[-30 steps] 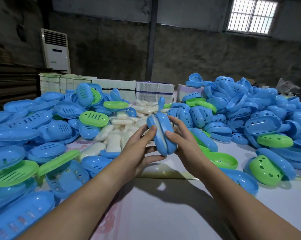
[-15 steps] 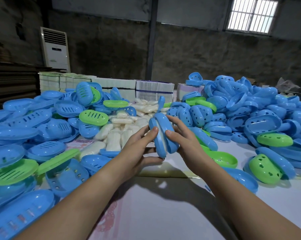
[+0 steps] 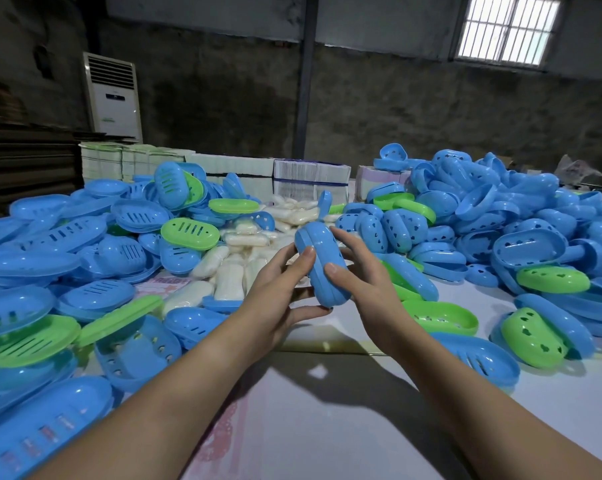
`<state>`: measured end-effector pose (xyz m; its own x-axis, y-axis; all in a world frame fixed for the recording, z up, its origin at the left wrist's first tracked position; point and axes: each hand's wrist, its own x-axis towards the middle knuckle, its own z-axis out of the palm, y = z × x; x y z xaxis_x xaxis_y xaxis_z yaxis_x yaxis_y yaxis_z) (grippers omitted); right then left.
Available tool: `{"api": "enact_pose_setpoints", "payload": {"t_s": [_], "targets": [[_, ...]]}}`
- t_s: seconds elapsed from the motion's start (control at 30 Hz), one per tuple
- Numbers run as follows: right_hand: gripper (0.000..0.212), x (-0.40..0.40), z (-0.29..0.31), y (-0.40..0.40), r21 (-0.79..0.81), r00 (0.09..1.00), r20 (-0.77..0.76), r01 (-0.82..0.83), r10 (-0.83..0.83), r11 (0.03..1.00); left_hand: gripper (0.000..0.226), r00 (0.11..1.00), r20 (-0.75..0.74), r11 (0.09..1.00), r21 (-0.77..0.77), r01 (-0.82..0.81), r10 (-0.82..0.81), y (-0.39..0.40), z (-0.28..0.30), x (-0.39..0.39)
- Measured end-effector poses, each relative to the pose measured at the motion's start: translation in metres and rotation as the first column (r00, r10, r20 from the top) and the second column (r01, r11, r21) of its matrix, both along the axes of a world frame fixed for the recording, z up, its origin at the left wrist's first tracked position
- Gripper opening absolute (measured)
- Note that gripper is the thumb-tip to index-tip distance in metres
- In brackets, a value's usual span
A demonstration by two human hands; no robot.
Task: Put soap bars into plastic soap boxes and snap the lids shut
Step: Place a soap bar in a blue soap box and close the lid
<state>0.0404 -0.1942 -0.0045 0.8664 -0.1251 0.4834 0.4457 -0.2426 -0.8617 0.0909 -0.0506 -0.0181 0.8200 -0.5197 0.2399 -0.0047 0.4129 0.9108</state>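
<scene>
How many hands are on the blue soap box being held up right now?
2. The left hand grips the blue soap box from its left side, and the right hand grips it from the right side. Nothing hides either hand.

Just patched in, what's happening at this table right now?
A person holds one blue soap box up on edge between both hands: left hand and right hand each have a grip on a side, pressing its halves together. Loose soap bars lie behind it, between piles of blue and green box halves on the white table.
</scene>
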Motion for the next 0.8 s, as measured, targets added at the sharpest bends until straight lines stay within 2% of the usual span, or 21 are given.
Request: {"api": "enact_pose_setpoints", "payload": {"t_s": [0.27,0.53,0.8], "targets": [[0.059,-0.001,-0.003,0.003,0.005,1.000,-0.001,0.017,-0.017,1.000,0.061,1.000,0.000,1.000,-0.008,-0.029,0.029,0.000,0.002,-0.001],[0.059,-0.003,0.005,0.005,0.000,0.998,0.003,0.069,-0.069,0.998,0.057,0.999,-0.032,0.999,-0.046,-0.016,0.014,-0.001,0.004,-0.003],[0.041,-0.006,0.009,-0.003,-0.041,0.996,0.002,0.092,-0.092,0.995,0.056,0.999,-0.033,1.000,-0.019,-0.013,0.012,-0.002,0.001,-0.004]]}}
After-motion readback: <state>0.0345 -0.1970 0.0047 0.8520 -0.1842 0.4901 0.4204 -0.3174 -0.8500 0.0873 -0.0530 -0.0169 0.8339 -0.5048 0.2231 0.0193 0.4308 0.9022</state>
